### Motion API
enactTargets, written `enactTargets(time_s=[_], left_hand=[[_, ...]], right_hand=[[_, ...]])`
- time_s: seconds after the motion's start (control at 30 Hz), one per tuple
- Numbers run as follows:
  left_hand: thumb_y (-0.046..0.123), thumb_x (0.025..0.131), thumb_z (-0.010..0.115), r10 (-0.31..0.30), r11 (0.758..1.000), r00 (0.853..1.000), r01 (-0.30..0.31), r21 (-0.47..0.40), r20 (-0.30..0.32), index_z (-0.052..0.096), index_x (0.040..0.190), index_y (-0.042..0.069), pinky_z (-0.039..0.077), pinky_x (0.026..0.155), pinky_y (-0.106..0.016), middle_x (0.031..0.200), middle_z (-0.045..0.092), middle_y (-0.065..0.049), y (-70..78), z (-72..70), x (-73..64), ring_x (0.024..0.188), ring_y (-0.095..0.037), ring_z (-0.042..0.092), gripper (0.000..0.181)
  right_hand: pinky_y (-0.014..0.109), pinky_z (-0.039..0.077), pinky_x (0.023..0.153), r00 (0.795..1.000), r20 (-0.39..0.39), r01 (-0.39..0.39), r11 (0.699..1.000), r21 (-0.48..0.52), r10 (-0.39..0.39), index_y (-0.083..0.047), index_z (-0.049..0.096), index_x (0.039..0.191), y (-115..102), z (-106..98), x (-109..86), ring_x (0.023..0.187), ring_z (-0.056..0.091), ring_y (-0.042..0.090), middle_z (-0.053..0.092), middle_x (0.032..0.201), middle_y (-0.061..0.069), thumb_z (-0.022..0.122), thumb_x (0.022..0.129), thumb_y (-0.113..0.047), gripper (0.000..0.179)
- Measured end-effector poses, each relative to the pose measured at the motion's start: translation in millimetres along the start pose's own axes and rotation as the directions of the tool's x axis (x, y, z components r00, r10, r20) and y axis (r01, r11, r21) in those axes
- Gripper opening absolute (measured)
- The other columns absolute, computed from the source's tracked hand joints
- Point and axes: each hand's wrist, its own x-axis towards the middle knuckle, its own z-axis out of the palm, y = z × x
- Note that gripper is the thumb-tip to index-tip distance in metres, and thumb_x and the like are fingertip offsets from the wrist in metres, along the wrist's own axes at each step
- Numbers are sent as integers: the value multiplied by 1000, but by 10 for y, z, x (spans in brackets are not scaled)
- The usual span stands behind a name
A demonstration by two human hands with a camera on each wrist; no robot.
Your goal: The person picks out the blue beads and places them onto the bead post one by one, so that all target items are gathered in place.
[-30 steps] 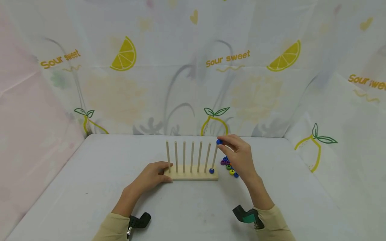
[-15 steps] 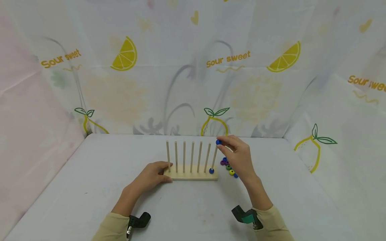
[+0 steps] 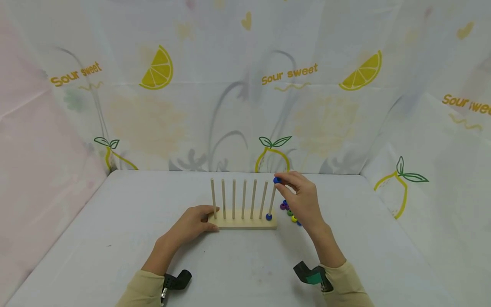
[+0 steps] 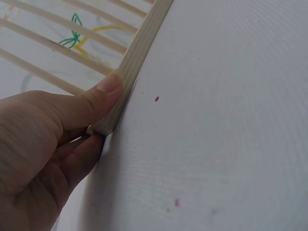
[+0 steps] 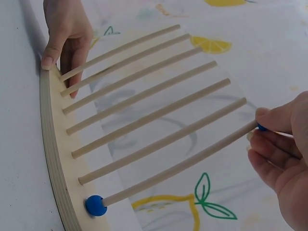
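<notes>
A pale wooden base (image 3: 245, 225) with several upright pegs stands on the table. My left hand (image 3: 192, 224) grips its left end, thumb along the front edge and fingers behind, as the left wrist view also shows of the base (image 4: 137, 57). One blue bead (image 3: 269, 217) sits at the foot of the rightmost peg (image 5: 178, 166). Between thumb and fingertips my right hand (image 3: 303, 199) pinches another blue bead (image 3: 276, 181) right at that peg's tip. In the right wrist view the pinched bead (image 5: 261, 127) is mostly hidden by the thumb.
Several loose beads, among them a purple bead (image 3: 282, 206), a green bead (image 3: 290, 212) and a yellow bead (image 3: 294, 218), lie right of the base, partly behind my right hand. A white cloth covers the table (image 3: 238, 268). A lemon-printed curtain (image 3: 215, 106) hangs behind.
My right hand has shifted very slightly left with the blue bead, which stays at the rightmost peg's tip. The left hand keeps its grip on the base.
</notes>
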Motion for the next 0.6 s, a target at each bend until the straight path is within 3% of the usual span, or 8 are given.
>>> enactTargets(time_s=[0.13, 0.4, 0.6], left_hand=[[25, 81, 82, -14, 1000, 1000, 14, -7, 3, 64, 134, 13, 45, 109, -49, 139, 62, -9, 4, 2, -6, 135, -30, 52, 56], [24, 82, 81, -7, 1000, 1000, 7, -5, 2, 64, 133, 14, 47, 106, -49, 138, 63, -9, 18, 2, -12, 133, -29, 53, 55], [25, 82, 81, -5, 1000, 1000, 5, -2, 2, 64, 133, 13, 45, 108, -49, 137, 63, -9, 16, -3, -13, 135, -30, 52, 56]], right_hand=[[14, 53, 92, 1000, 0, -9, 1000, 2, 9, -2, 75, 110, 0, 2, -1, 91, 67, 17, 71, 99, 9, 74, 86, 1, 24], [29, 56, 93, 999, 13, -29, 1000, 1, 29, 9, 71, 109, -29, 20, 17, 90, 66, 25, 69, 98, 19, 71, 86, 8, 23], [18, 54, 93, 999, 17, -36, 999, 16, 36, -1, 74, 111, -17, 7, 1, 91, 65, 17, 70, 99, 10, 73, 87, 1, 24]])
